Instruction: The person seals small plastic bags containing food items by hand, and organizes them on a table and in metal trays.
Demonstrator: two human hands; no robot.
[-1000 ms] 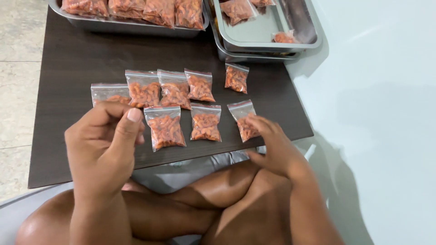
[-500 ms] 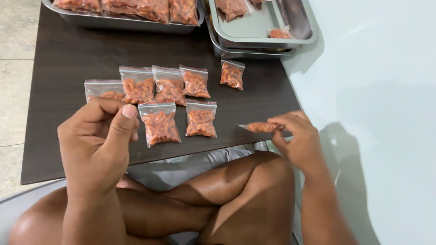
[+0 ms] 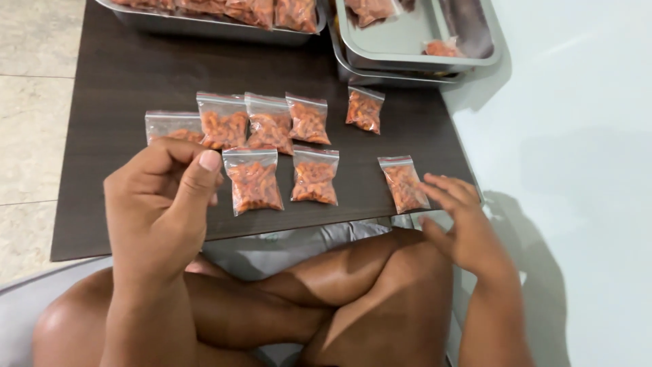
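Several small clear zip bags of orange-red pieces lie in two rows on a dark brown table. My right hand rests at the table's right front corner, fingers spread, fingertips touching the right edge of one bag that lies flat apart from the rows. My left hand hovers over the front left of the table with fingers curled and thumb pressed to the index finger, nothing visible in it. It partly covers the leftmost bag. Two bags lie between my hands.
A metal tray full of filled bags stands at the back left. Stacked metal trays with a few bags stand at the back right. A pale wall runs along the right, tiled floor along the left. My crossed legs are below the table edge.
My right hand lifted the rightmost front bag, then laid it flat further right and released it. My left hand has kept its curled pose.
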